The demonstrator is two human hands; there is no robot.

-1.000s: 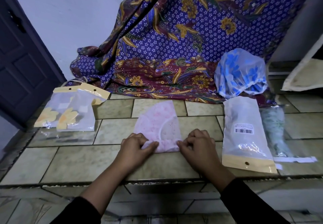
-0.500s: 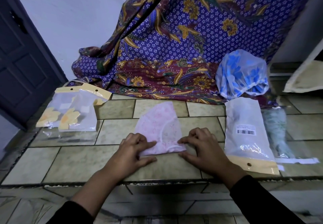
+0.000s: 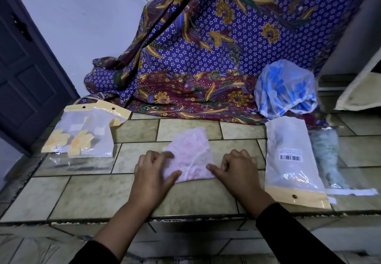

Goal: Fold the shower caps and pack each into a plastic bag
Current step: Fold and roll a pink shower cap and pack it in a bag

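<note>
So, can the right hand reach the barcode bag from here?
Probably yes. The right hand rests at the edge of the pink cap, and the bag lies flat just to its right, with nothing between them.

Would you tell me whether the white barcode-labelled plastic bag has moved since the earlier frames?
No; the white barcode-labelled plastic bag still lies across the same tile joints.
</note>
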